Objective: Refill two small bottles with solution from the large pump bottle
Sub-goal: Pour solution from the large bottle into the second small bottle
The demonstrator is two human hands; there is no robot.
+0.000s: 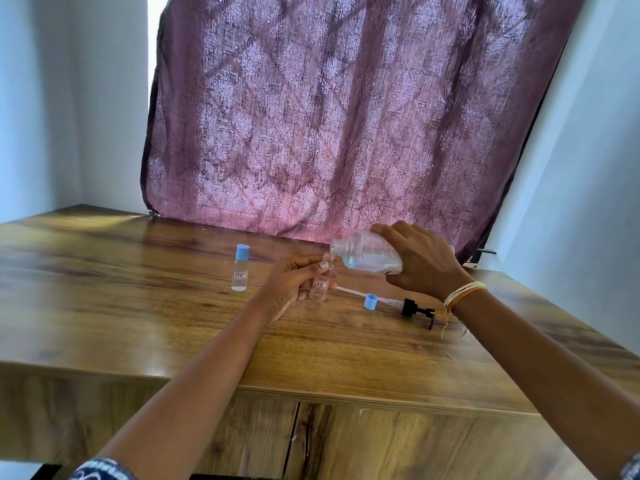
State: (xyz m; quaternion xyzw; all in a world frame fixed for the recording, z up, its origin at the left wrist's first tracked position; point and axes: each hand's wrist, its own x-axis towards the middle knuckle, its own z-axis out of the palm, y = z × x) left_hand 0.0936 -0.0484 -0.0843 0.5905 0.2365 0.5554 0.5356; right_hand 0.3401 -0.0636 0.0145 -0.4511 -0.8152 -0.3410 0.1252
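Note:
My right hand (424, 259) grips the large clear bottle (363, 252), tipped on its side with its open mouth pointing left, just above the neck of a small uncapped bottle (320, 282). My left hand (294, 280) holds that small labelled bottle upright on the table. Clear liquid lies in the large bottle's lower side. A second small bottle (240, 268) with a blue cap stands alone to the left. The black pump head with its long tube (412, 306) lies on the table, a loose blue cap (370, 301) beside it.
The wooden table (173, 323) has its front edge near me and its right edge running back past my right forearm. A patterned purple curtain (346, 116) hangs behind the table. Pale walls stand on both sides.

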